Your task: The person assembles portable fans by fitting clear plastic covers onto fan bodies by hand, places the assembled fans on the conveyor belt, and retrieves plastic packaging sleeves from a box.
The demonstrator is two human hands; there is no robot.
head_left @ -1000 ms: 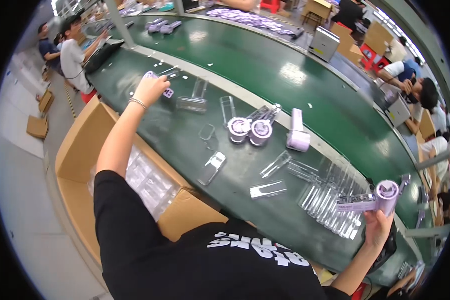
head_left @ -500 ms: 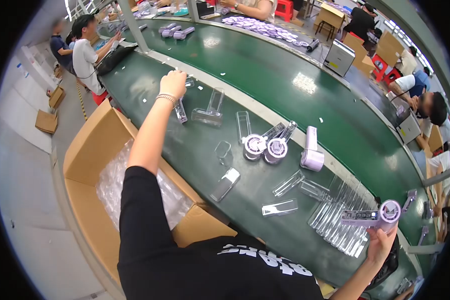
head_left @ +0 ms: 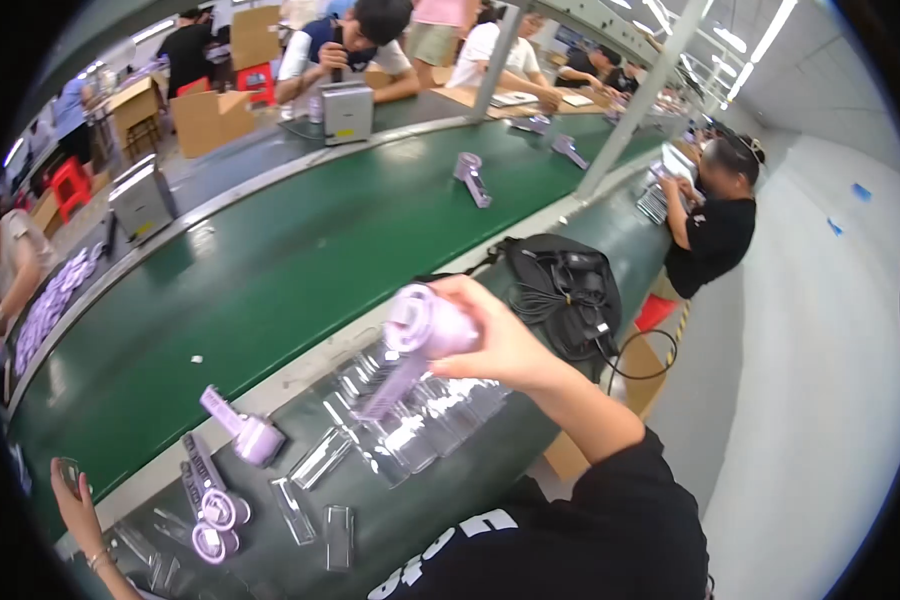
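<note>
My right hand (head_left: 495,340) is wrapped round the head of a purple handheld fan (head_left: 400,385), raised over a pile of clear plastic covers (head_left: 450,425). The fan's handle slants down to the left, slightly blurred. At the far left, my left hand (head_left: 75,505) has its fingers closed on a small clear plastic cover (head_left: 68,474), above the edge of the belt. Between the hands, a purple fan (head_left: 258,440) lies on the bench, with two more fans (head_left: 220,510) side by side, their circuit boards exposed. Several loose clear covers (head_left: 338,537) lie nearby.
A green conveyor belt (head_left: 270,270) runs past the bench, carrying purple fans (head_left: 470,180). A black backpack (head_left: 565,290) with cables sits to the right. Beyond it a co-worker (head_left: 715,220) works at the bench. Others sit across the belt near metal boxes (head_left: 347,112). Metal posts (head_left: 640,100) rise alongside.
The view has swung to the right. My right hand, still holding the fan, now appears mid-view over the cover pile. My left hand now shows at the far left edge.
</note>
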